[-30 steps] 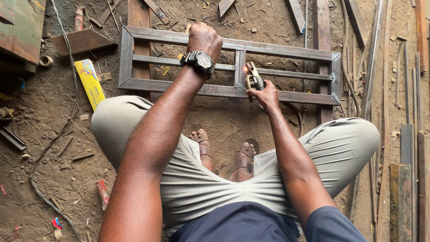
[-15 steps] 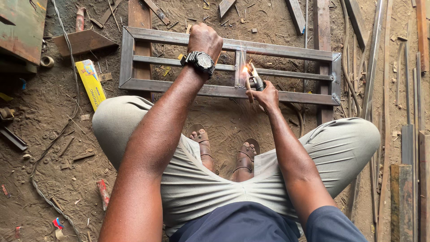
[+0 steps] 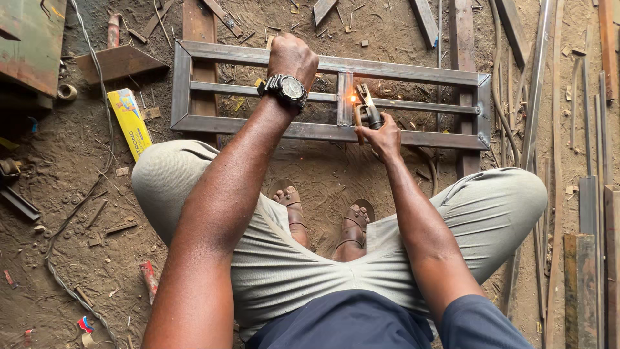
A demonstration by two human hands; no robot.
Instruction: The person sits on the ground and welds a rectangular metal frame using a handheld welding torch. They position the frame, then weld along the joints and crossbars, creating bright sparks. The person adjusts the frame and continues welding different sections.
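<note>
I squat over a rectangular steel tube frame [image 3: 400,72] lying on the dirt floor. My left hand [image 3: 294,57], with a black wristwatch, rests as a fist on the frame's far rail. My right hand [image 3: 382,137] grips a welding electrode holder [image 3: 367,111]. Its tip touches the joint of the short upright piece [image 3: 345,103] and the middle rail, where a small orange spark [image 3: 352,98] glows. My sandalled feet sit just below the frame.
A yellow electrode box [image 3: 129,121] lies left of the frame. A rusty metal plate [image 3: 116,62] and a green sheet [image 3: 29,39] sit at far left. Long steel bars [image 3: 588,213] lie along the right side. A cable [image 3: 71,220] runs over the scrap-strewn dirt.
A spark lit at the upright joint half a second ago and still glows. My right hand with the holder stays at the joint; my left hand has not moved.
</note>
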